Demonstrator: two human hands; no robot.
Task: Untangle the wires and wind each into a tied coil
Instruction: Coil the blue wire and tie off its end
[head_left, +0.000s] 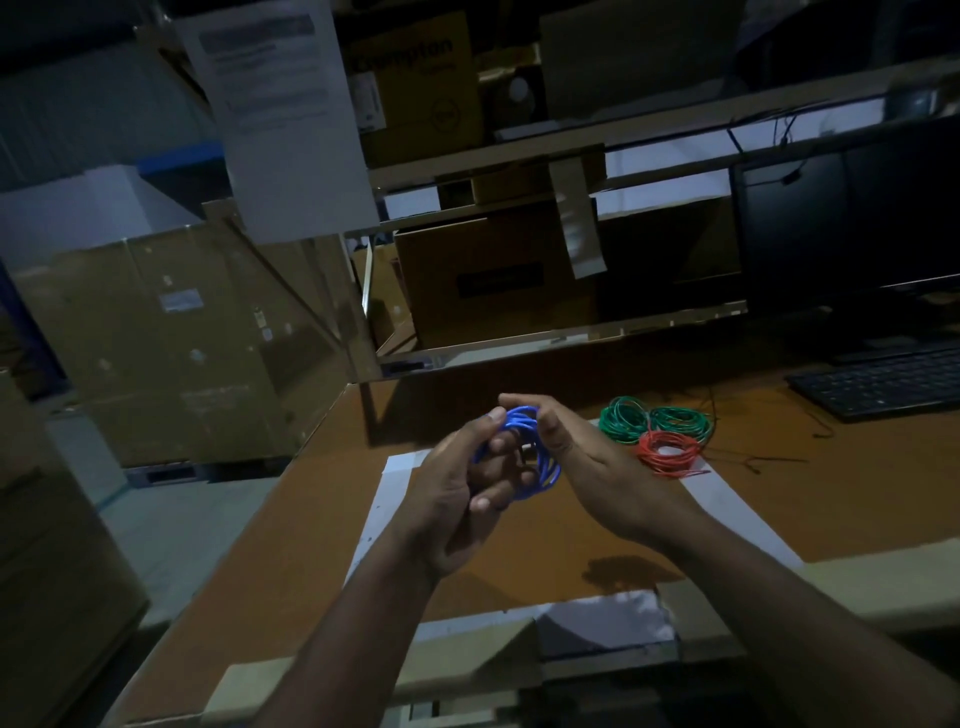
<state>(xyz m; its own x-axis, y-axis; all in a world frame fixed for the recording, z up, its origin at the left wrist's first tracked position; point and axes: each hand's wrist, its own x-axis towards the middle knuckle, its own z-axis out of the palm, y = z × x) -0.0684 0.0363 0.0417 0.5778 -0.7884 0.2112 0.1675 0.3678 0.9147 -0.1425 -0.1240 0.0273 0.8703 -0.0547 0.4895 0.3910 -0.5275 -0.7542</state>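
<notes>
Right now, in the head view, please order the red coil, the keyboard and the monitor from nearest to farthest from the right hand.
From the right hand:
1. Red coil, on the table just to its right.
2. Keyboard, farther right and back.
3. Monitor, behind the keyboard.

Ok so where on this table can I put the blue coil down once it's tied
Both hands, left and right, hold the blue coil. Free patch: the bare brown tabletop just below them, inside the white tape border. More bare top lies between the red coil and the keyboard. It is crowded where the green coils touch the red one.
</notes>
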